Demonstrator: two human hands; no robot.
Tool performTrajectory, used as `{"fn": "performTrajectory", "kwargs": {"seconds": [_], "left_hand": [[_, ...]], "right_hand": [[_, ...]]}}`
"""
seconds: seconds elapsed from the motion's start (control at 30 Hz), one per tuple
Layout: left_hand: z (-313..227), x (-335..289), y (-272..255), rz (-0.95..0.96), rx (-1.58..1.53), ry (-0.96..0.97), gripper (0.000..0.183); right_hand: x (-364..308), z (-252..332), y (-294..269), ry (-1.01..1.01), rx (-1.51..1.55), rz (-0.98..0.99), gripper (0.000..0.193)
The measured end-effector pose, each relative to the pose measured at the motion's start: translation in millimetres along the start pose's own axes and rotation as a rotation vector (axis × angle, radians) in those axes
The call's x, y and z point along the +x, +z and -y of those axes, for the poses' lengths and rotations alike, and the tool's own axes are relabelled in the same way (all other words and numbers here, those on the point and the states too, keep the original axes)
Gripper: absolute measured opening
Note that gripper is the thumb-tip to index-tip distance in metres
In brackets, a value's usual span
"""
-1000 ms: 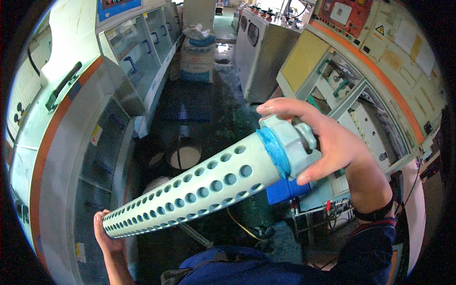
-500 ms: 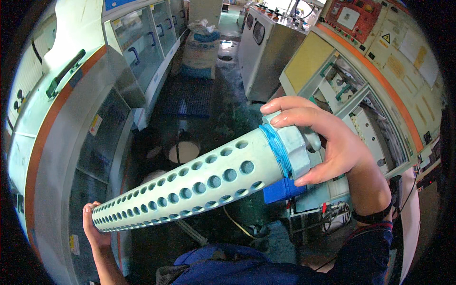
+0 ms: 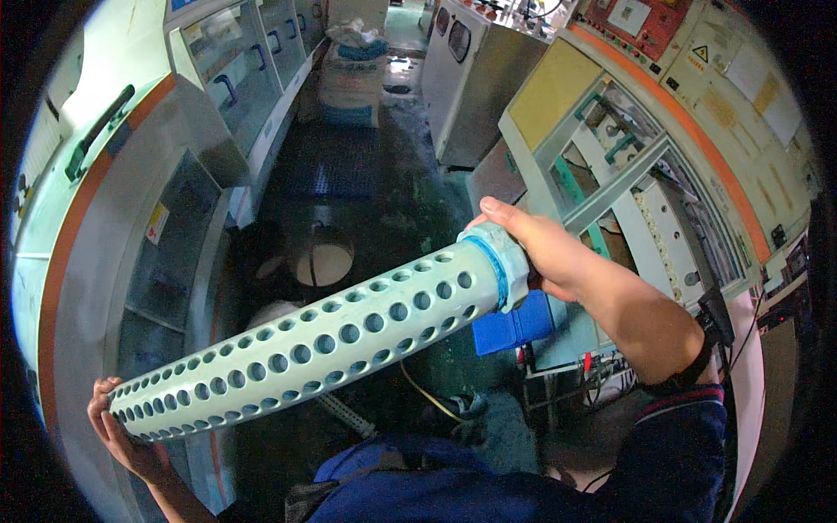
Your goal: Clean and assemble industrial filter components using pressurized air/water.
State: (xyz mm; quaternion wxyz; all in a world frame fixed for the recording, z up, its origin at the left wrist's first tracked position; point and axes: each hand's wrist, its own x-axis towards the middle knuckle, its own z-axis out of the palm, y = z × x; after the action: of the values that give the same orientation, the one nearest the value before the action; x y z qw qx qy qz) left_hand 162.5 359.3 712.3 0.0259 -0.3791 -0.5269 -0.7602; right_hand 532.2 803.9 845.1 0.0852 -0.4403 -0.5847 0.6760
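A long pale green perforated tube (image 3: 344, 327) lies slantwise across my front, lower at its left end. Rows of round holes run along its wall. Its right end carries a faceted, nut-like cap (image 3: 516, 253) with a bright blue band (image 3: 498, 272) beside it. My right hand (image 3: 551, 250) is closed on the cap, thumb pointing up; most of its fingers are hidden behind. At the other end my left hand (image 3: 124, 436) supports the tube, fingertips curled over the end and palm underneath.
Glass-fronted machine cabinets (image 3: 231, 70) line the left side. To the right stands a machine with a yellow panel (image 3: 555, 100) and an open window frame. A blue box (image 3: 514, 324) sits below the cap. Beyond are a pale round bucket (image 3: 323, 261), stacked sacks (image 3: 351, 78) and a hose (image 3: 430, 392).
The tube has shifted left, its left end dropping. My right hand has turned from spread fingers around the cap to a grip with the thumb up. My left hand has moved left and down.
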Motion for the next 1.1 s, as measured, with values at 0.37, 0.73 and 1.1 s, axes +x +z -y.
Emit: {"fn": "performTrajectory", "kwargs": {"seconds": [0.37,0.73,1.1], "left_hand": [[8.5,49.4,-5.1,-0.061,-0.043,-0.506,0.026],[-47.2,52.7,-18.8,0.110,0.267,0.295,0.036],[5.1,70.6,8.8,0.067,-0.106,-0.643,0.027]], "right_hand": [[-32.5,-12.7,-0.6,-1.761,-0.709,0.059,0.053],[3.4,-30.8,-0.1,0.069,0.024,-0.071,0.027],[-26.2,-18.0,7.1,-1.870,-0.585,-0.189,0.046]]}}
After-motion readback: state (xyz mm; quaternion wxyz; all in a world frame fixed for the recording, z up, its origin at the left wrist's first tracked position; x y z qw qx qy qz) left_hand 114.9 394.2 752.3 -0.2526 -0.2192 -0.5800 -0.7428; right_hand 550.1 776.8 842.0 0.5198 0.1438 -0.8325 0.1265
